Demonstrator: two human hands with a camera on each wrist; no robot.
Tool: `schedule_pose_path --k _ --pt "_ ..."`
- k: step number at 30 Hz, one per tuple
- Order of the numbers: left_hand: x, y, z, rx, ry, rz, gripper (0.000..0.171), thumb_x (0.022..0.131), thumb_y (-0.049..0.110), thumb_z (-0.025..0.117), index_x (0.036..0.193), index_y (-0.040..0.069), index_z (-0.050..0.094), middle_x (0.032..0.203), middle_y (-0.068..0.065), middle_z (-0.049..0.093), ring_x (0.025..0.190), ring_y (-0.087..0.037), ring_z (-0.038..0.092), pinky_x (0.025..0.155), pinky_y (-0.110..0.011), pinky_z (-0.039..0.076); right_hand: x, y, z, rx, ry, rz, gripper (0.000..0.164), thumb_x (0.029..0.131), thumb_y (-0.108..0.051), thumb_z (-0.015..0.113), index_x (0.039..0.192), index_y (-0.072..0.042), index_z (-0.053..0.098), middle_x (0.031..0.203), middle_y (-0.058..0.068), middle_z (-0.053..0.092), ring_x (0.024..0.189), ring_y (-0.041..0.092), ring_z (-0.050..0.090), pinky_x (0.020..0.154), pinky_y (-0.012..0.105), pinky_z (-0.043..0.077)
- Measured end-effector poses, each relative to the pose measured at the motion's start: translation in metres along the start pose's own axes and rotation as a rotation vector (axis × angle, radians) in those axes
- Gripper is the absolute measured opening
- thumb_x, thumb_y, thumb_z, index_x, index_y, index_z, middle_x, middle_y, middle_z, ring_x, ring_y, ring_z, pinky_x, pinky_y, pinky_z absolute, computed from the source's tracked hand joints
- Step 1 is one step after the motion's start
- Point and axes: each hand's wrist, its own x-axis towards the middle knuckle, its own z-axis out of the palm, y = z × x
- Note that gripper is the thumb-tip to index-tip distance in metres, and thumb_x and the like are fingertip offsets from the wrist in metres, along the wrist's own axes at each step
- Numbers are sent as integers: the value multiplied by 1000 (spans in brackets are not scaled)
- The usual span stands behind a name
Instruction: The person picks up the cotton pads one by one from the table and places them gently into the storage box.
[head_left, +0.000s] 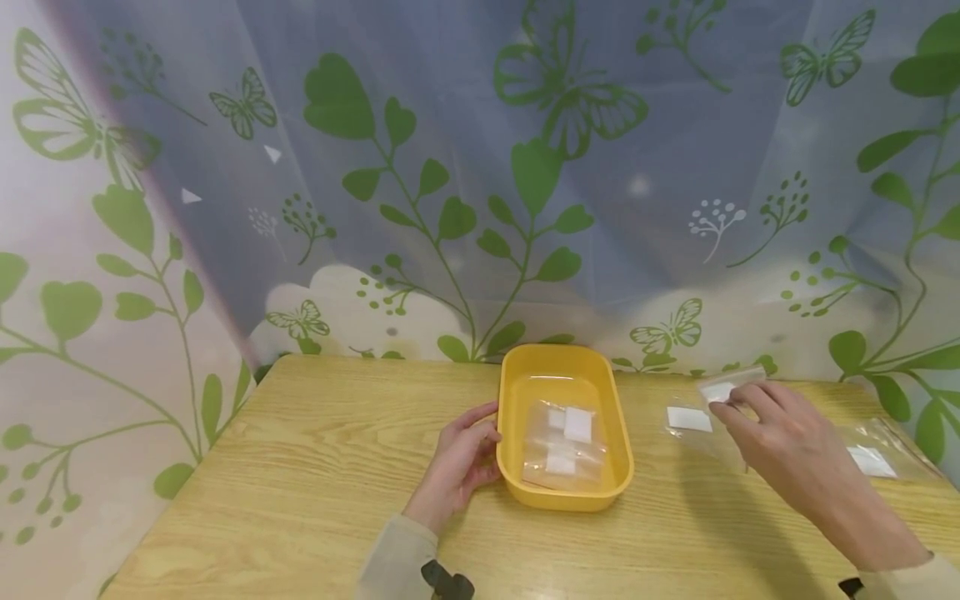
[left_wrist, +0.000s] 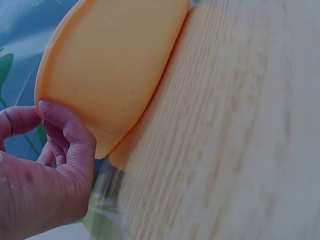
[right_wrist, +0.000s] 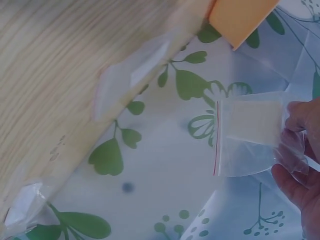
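A yellow plastic basin [head_left: 566,502] stands on the table with several small clear zip bags [head_left: 562,446] inside, each holding a white card or packet. My left hand [head_left: 459,454] grips the basin's left side, thumb and forefinger at the rim in the left wrist view. Raised above the table on the right, my right hand [head_left: 795,450] pinches another clear zip bag [right_wrist: 252,135] by one end. This bag has a red seal line and a white square inside. Beneath and beyond that hand lies a zip bag with a white card [head_left: 688,418].
One more zip bag [head_left: 873,458] lies at the table's right, partly behind my right forearm. The wooden table [head_left: 360,433] ends at the back against a curtain [head_left: 442,275] printed with leaves and butterflies. The basin stands close to that back edge.
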Motion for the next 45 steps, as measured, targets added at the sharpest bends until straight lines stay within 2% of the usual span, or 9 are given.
schedule_pose_path --k 6,9,14,24,30,35,45 --pt "1 1 0 3 -1 -2 61 84 8 58 145 9 54 101 -2 61 78 -12 59 60 -21 50 10 -6 -4 -12 -4 39 50 101 -13 25 96 0 73 87 15 64 80 34 61 65 45 53" --pt "1 0 0 3 -3 -3 60 84 7 58 144 8 54 103 -3 61 79 -13 59 61 -22 51 16 -10 -3 -12 43 46 52 103 -16 25 94 0 74 86 15 65 77 35 62 63 44 54" --pt "2 0 -1 3 -4 -7 60 84 7 58 144 9 54 106 -5 62 82 -14 61 62 -22 52 26 -16 0 -1 119 44 49 104 -17 31 91 -1 75 84 15 67 75 35 63 61 45 54" --pt "1 0 -1 13 -1 -5 59 86 7 57 144 8 54 114 -8 62 85 -15 61 65 -23 53 41 -29 -2 19 134 60 47 104 -17 32 93 -2 75 86 14 67 80 35 64 68 45 55" --pt "2 0 0 7 -2 -6 61 84 6 58 144 8 55 109 -6 64 83 -14 62 64 -23 54 52 -34 4 23 178 42 42 103 -14 37 90 -3 75 85 13 68 78 33 65 66 44 56" --pt "1 1 0 16 -2 -9 59 85 7 58 145 9 54 110 -6 63 82 -14 61 64 -23 54 58 -39 8 54 172 40 38 99 -12 38 93 -3 74 88 13 68 81 33 64 69 44 56" --pt "1 0 0 17 -4 -2 59 86 7 57 145 8 53 109 -6 63 81 -13 60 63 -22 53 71 -48 17 68 198 26 36 101 -11 40 94 -2 74 89 15 68 81 35 64 71 45 57"
